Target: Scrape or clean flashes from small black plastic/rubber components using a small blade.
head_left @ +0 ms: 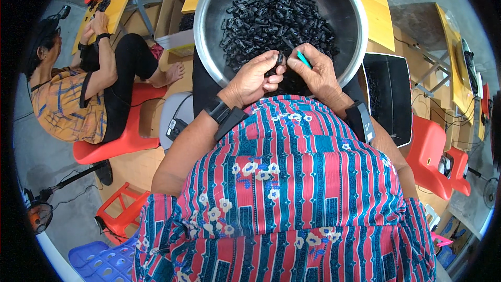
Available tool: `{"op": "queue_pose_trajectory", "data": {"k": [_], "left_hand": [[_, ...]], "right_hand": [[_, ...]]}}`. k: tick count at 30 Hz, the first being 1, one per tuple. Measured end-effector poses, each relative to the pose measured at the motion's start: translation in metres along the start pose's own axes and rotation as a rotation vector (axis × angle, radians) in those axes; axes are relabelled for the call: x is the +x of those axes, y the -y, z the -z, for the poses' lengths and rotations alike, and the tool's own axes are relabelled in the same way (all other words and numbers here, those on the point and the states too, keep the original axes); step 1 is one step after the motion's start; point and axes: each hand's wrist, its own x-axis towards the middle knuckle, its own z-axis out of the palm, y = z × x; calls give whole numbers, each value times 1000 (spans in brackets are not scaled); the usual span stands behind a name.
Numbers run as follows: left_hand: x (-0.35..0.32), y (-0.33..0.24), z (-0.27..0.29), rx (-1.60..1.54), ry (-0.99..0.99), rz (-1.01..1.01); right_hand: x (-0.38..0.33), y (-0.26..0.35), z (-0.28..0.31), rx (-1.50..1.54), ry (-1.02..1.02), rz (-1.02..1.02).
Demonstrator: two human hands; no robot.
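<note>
A wide metal basin [202, 36] sits right in front of me, holding a heap of small black plastic parts [276, 21]. Over its near side, my left hand [249, 79] is closed, pinching one black plastic part [280, 59] between thumb and fingers. Close beside it on the right, my right hand [322, 74] grips a thin tool with a green handle [304, 60]. A narrow dark tip seems to point from the tool toward the far left; its exact shape is too small to tell.
A yellow table [378, 8] lies under the basin. To my right stand a black-lined box [399, 96] and a red chair [429, 151]. A co-worker [73, 99] sits at the left by another table, near a cardboard box [169, 13] and a red stool [122, 211].
</note>
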Motion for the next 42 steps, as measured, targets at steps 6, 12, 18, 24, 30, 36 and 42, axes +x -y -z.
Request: {"op": "queue_pose_trajectory", "data": {"k": [6, 12, 18, 24, 30, 36, 42], "left_hand": [[1, -1, 1, 3, 4, 1], [1, 0, 1, 16, -2, 4], [1, 0, 2, 39, -11, 9], [2, 3, -1, 79, -55, -16], [0, 4, -3, 55, -78, -55], [0, 2, -6, 74, -73, -53], [-1, 3, -8, 86, -78, -61]], "right_hand": [[2, -4, 0, -17, -78, -56], [1, 2, -4, 13, -72, -6], [-1, 4, -6, 13, -84, -2], [-1, -5, -1, -67, 35, 41], [-1, 5, -3, -140, 132, 58], [-2, 5, -3, -161, 147, 44], [-2, 4, -4, -186, 141, 52]]}}
